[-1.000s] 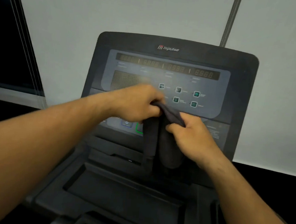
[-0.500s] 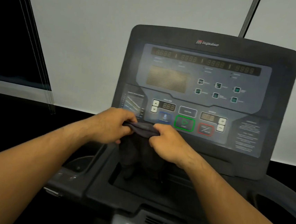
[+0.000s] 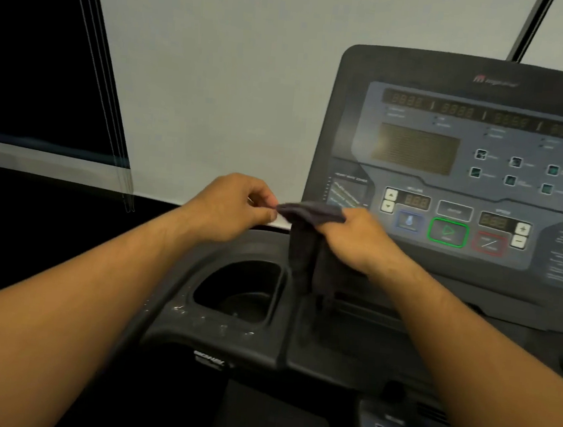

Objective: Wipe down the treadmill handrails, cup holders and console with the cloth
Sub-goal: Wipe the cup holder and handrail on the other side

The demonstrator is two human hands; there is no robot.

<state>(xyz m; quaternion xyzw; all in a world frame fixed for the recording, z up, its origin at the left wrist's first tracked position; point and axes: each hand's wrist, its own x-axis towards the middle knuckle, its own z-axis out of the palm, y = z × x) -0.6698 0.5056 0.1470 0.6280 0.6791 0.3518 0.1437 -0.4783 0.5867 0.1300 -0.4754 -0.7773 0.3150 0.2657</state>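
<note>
Both hands hold the dark cloth (image 3: pixel 304 243) at its top edge: the left hand (image 3: pixel 232 208) pinches one corner between thumb and fingertips, while the right hand (image 3: pixel 356 241) has its fingers curled tight over the bunched fold. Below them the cloth hangs limp, in front of the console (image 3: pixel 417 147) at its lower left corner and just right of the cup holder (image 3: pixel 274 292).

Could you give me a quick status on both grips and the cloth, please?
Left grip pinches cloth end. Right grip holds cloth top. Cloth hangs beside cup holder, by console lower left. Nothing blocking cup holder.
</note>
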